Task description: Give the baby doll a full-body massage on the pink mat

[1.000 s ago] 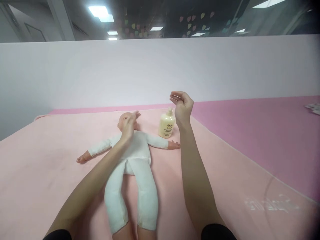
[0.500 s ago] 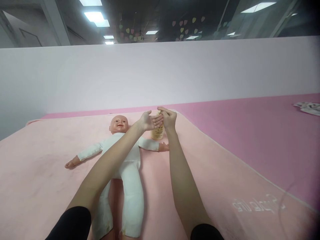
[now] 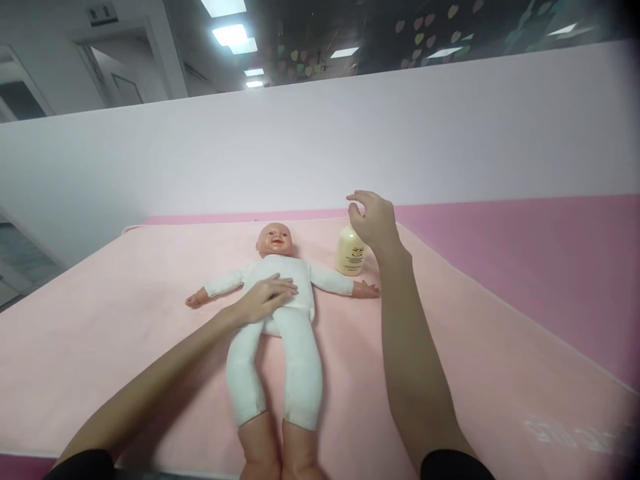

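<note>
One pale pink blanket [image 3: 125, 320] covers the bed, and a baby doll [image 3: 280, 300] lies face-up mid-blanket, long axis running head toward the far edge, feet near. The left hand [image 3: 267, 297] rests flat and open on its belly, seemingly steadying it. The right hand [image 3: 373, 220], loosely curled and holding nothing, hovers over the lotion bottle [image 3: 350, 257] standing upright near the far right corner.

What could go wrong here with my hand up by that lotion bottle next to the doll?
The right hand hovers over the top of the upright bottle, which stands on a soft pink blanket; a bump might tip it onto the doll. Its outstretched arm lies close beside the bottle, so a spill could wet the white suit. The left hand rests on the doll's belly, and a sideways push may slide it along the blanket.
</note>
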Tool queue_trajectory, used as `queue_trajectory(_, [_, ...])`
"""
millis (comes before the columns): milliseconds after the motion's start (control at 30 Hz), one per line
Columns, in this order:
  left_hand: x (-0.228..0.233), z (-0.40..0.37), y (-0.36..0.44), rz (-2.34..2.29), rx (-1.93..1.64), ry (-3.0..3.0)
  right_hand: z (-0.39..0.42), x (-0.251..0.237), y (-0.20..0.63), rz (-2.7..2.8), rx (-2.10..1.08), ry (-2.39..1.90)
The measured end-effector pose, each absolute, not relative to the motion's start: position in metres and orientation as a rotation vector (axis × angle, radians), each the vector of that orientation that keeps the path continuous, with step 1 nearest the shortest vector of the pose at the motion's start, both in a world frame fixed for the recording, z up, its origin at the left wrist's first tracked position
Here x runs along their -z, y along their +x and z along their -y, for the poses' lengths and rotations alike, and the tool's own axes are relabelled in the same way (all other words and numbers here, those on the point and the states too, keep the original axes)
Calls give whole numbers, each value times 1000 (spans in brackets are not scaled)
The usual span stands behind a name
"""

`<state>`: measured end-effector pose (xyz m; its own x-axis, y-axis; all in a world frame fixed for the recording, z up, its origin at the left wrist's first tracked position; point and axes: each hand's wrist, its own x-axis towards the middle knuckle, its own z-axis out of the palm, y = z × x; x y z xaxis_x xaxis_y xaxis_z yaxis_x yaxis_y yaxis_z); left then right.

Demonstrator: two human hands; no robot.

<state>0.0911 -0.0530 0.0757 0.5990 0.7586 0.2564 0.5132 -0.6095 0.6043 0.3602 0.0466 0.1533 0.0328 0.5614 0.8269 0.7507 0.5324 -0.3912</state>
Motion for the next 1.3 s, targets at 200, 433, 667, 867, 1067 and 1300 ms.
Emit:
queue_trajectory(200, [-65, 56, 93, -1198, -337, 2669, -13, -164, 305, 1800, 11, -960])
queue_trajectory(433, [-50, 39, 100, -1661, -534, 2458, 11, -104, 223, 1738, -339, -860])
queue_trajectory(667, [-38, 37, 78, -1808, -795, 2127, 33, -61, 198, 1549, -417, -888])
queue_trajectory(867, [-21, 27, 65, -1619, -1162, 2007, 36, -41, 216, 1961, -586, -831])
queue_trajectory(1067, [-11, 22, 64, -1504, -1398, 1888, 33, -48, 217, 2361, -405, -974])
queue_trajectory(1300, [-18, 31, 64, -1524, -1291, 2066, 26, -43, 210, 2355, -162, -1370])
